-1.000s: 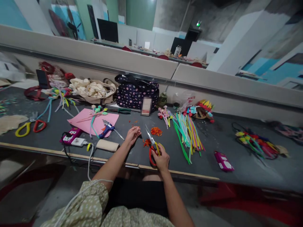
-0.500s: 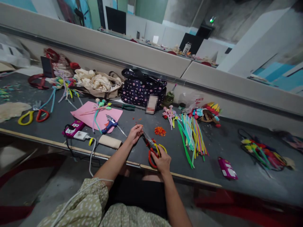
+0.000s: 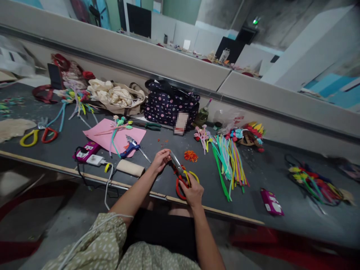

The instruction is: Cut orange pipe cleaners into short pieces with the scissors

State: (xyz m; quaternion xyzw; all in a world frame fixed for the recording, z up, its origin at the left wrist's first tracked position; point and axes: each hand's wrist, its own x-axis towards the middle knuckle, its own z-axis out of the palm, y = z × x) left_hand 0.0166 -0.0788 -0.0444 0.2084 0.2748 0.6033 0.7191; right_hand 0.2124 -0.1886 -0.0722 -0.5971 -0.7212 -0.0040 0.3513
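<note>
My right hand (image 3: 192,192) is closed round the red and yellow handles of a pair of scissors (image 3: 180,173), whose blades point up and left. My left hand (image 3: 161,159) pinches something small at the blade tips; I cannot make out what it is. Small orange scraps (image 3: 191,155) lie on the dark table (image 3: 253,195) just beyond the blades. A fan of coloured pipe cleaners (image 3: 228,159) lies to the right of my hands.
A blue glue gun (image 3: 131,147) rests on pink paper (image 3: 104,135), beside a cardboard tube (image 3: 130,168) and a power strip (image 3: 87,154). A polka-dot bag (image 3: 168,105), a cloth bag (image 3: 115,96), spare scissors (image 3: 36,135), a pink packet (image 3: 271,202) and craft flowers (image 3: 315,183) lie around.
My left hand has come to the scissor blades and now pinches at their tips. The scissors swung towards it. The view shifted slightly.
</note>
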